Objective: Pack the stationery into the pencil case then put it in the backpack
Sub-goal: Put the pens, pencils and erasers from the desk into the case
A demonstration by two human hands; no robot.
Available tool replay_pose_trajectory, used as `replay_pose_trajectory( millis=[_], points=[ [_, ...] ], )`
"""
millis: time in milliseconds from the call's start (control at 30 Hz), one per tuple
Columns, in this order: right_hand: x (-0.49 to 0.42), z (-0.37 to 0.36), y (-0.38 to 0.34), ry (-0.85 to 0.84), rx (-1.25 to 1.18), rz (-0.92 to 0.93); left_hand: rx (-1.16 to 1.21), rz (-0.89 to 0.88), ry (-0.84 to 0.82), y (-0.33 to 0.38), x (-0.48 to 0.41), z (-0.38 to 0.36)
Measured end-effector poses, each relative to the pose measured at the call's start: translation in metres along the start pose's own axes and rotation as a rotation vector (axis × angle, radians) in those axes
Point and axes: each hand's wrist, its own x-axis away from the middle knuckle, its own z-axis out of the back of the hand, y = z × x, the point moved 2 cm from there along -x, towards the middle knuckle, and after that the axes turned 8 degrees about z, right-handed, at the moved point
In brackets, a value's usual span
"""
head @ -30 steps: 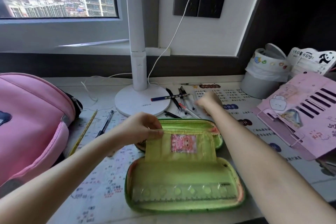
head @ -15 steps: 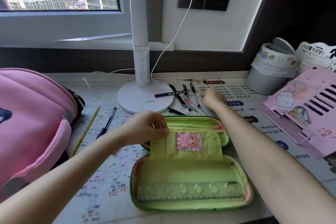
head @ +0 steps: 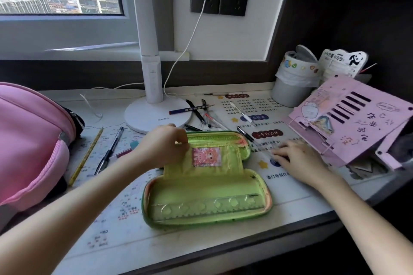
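**case open on the desk, left hand on its flap**

head view: the pencil case lies open on the desk in front of me, its far half near the lamp. my left hand pinches the top left corner of the flap between thumb and fingers and holds it upright between the two halves. a clear ruler lies in the near half. my right hand lies low on the desk just right of the case, fingers stretched out almost flat. their tips meet the end of a clear pen; i cannot tell whether they grip it. more pens lie loose by the lamp base, beyond the case. a pencil and a black pen lie left of my left hand. the backpack sits at the left edge of the desk, well apart from the case.
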Motion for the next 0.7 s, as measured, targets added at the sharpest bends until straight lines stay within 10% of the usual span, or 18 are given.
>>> replay_pose_trajectory(
  millis=[200, 700],
  points=[
    [0.024, 0.004, 0.000, 0.197, -0.302, -0.291, -0.019, -0.045, 0.002, 0.031, 0.001, -0.007],
    [-0.029, 0.025, -0.015, -0.141, -0.526, -0.632, 0.118, -0.111, 0.042, 0.021, 0.027, -0.002]
  ],
)
